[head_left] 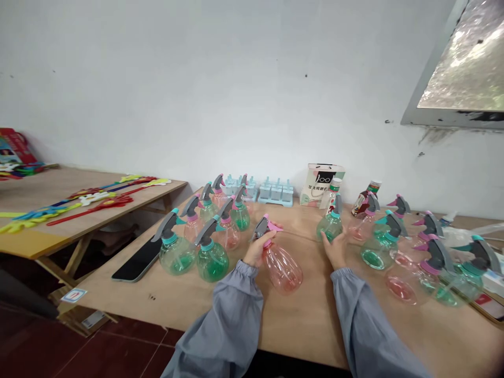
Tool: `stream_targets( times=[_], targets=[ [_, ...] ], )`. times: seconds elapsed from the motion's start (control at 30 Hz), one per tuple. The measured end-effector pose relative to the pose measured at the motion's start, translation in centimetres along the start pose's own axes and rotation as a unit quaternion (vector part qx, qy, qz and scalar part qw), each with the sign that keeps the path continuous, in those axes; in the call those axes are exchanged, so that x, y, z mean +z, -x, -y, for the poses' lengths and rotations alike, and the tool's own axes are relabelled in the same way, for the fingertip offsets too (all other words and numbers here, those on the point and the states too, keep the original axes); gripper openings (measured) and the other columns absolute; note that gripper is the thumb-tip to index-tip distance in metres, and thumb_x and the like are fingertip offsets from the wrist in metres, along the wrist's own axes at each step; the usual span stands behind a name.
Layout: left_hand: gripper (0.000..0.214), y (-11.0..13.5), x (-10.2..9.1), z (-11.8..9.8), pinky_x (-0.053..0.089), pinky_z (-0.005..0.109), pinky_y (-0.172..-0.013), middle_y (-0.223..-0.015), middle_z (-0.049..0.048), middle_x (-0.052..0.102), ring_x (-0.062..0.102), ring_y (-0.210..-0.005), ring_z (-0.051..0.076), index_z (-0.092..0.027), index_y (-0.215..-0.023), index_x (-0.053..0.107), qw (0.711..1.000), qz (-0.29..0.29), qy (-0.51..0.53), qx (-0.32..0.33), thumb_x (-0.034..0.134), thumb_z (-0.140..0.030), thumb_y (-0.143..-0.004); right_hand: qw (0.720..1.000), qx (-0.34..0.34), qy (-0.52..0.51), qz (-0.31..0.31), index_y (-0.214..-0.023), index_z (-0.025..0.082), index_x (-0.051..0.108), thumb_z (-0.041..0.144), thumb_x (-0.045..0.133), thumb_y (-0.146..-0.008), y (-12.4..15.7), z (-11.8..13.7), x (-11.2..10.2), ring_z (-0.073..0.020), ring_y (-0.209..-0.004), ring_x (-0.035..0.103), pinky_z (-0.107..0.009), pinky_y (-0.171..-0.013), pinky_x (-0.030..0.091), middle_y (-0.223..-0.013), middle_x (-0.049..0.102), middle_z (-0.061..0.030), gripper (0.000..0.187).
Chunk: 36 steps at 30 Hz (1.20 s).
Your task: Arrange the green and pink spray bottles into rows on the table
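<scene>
My left hand (258, 249) is closed around the neck of a pink spray bottle (281, 268) with a grey and pink trigger head; the bottle tilts over the wooden table (299, 320). My right hand (335, 248) wraps round the base of a green spray bottle (329, 224) that stands upright. Both arms wear grey sleeves. A group of several green and pink spray bottles (205, 236) stands left of my left hand. Another group (413, 257) stands right of my right hand.
A black phone (137, 260) lies at the table's left edge. Pale blue ice-pop moulds (275, 191), a small carton (321, 184) and two small bottles (366, 197) stand by the wall. A second table (47, 231) at left holds colourful hand-shaped sticks. The floor is dark red.
</scene>
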<state>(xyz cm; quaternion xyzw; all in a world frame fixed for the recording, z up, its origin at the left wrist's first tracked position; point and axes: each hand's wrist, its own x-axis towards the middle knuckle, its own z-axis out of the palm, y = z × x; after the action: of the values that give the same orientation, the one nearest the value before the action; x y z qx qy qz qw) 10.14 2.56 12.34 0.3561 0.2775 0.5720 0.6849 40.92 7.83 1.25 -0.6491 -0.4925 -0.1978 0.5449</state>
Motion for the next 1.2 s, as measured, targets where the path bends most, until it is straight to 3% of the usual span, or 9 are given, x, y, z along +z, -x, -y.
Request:
stream_targets(
  times=[0.13, 0.23, 0.33, 0.5, 0.7, 0.9, 1.1, 1.2],
  targets=[
    [0.047, 0.3, 0.2, 0.1, 0.044, 0.018, -0.051, -0.089, 0.0059, 0.076, 0.070, -0.081, 0.016, -0.017, -0.090, 0.070, 0.999, 0.027, -0.012, 0.013, 0.089, -0.044, -0.056, 0.998, -0.029, -0.058, 0.022, -0.147, 0.007, 0.031, 0.079, 0.047, -0.086, 1.7, 1.0, -0.6, -0.0392, -0.134, 0.046, -0.060, -0.108, 0.040, -0.140, 0.046, -0.0288, 0.095],
    [0.050, 0.5, 0.4, 0.2, 0.042, 0.018, -0.048, -0.075, 0.0048, 0.073, 0.070, -0.075, 0.017, -0.016, -0.077, 0.067, 1.000, 0.005, -0.018, 0.009, 0.087, -0.056, -0.055, 0.995, -0.038, -0.084, 0.039, -0.148, 0.009, 0.031, 0.075, 0.051, -0.087, 2.7, 1.8, -1.0, -0.0375, -0.134, 0.046, -0.059, -0.110, 0.040, -0.140, 0.047, -0.0271, 0.093],
    [0.050, 0.7, 0.7, 0.1, 0.043, 0.018, -0.048, -0.073, 0.0040, 0.072, 0.069, -0.074, 0.016, -0.017, -0.074, 0.065, 1.000, -0.008, -0.027, 0.001, 0.088, -0.056, -0.053, 0.993, -0.030, -0.103, 0.054, -0.148, 0.011, 0.031, 0.075, 0.055, -0.086, 3.5, 2.6, -1.3, -0.0367, -0.132, 0.048, -0.059, -0.110, 0.040, -0.139, 0.048, -0.0260, 0.092],
    [0.054, 0.9, 0.8, -0.2, 0.044, 0.017, -0.048, -0.091, 0.0081, 0.076, 0.069, -0.089, 0.019, -0.016, -0.090, 0.071, 0.999, 0.043, -0.022, 0.010, 0.087, -0.054, -0.055, 0.989, -0.016, -0.128, 0.078, -0.147, 0.010, 0.033, 0.077, 0.055, -0.084, 4.4, 3.7, -1.7, -0.0377, -0.131, 0.049, -0.059, -0.109, 0.042, -0.140, 0.049, -0.0269, 0.095],
    [0.045, 0.5, 0.2, 0.3, 0.042, 0.018, -0.044, -0.065, 0.0017, 0.067, 0.068, -0.066, 0.015, -0.017, -0.075, 0.065, 0.999, 0.014, 0.018, 0.046, 0.080, -0.058, -0.063, 0.981, -0.014, -0.160, 0.112, -0.147, 0.012, 0.033, 0.070, 0.061, -0.084, 5.0, 4.3, -2.1, -0.0354, -0.131, 0.051, -0.057, -0.110, 0.042, -0.141, 0.050, -0.0254, 0.090],
    [0.047, 0.0, 0.0, 0.6, 0.045, 0.019, -0.048, -0.082, 0.0070, 0.074, 0.073, -0.086, 0.022, -0.017, -0.086, 0.068, 0.997, 0.063, 0.024, 0.048, 0.080, -0.056, -0.062, 0.980, -0.021, -0.169, 0.105, -0.146, 0.013, 0.035, 0.068, 0.062, -0.085, 4.9, 4.5, -2.0, -0.0350, -0.131, 0.051, -0.057, -0.109, 0.043, -0.140, 0.051, -0.0246, 0.087],
    [0.043, -0.3, -0.4, 0.9, 0.046, 0.020, -0.049, -0.062, -0.0006, 0.064, 0.064, -0.059, 0.012, -0.019, -0.072, 0.060, 0.991, 0.023, 0.060, 0.117, 0.074, -0.059, -0.068, 0.981, -0.016, -0.166, 0.100, -0.145, 0.012, 0.036, 0.071, 0.062, -0.084, 4.9, 4.5, -2.0, -0.0356, -0.131, 0.051, -0.058, -0.109, 0.043, -0.139, 0.051, -0.0248, 0.089],
    [0.041, -0.2, -0.2, 1.0, 0.050, 0.022, -0.056, -0.068, 0.0008, 0.067, 0.069, -0.068, 0.015, -0.018, -0.075, 0.063, 0.991, 0.039, 0.045, 0.124, 0.077, -0.056, -0.066, 0.980, -0.015, -0.170, 0.106, -0.146, 0.012, 0.034, 0.070, 0.062, -0.083, 4.9, 4.5, -2.0, -0.0354, -0.130, 0.052, -0.057, -0.109, 0.043, -0.140, 0.051, -0.0252, 0.090]
  ],
)
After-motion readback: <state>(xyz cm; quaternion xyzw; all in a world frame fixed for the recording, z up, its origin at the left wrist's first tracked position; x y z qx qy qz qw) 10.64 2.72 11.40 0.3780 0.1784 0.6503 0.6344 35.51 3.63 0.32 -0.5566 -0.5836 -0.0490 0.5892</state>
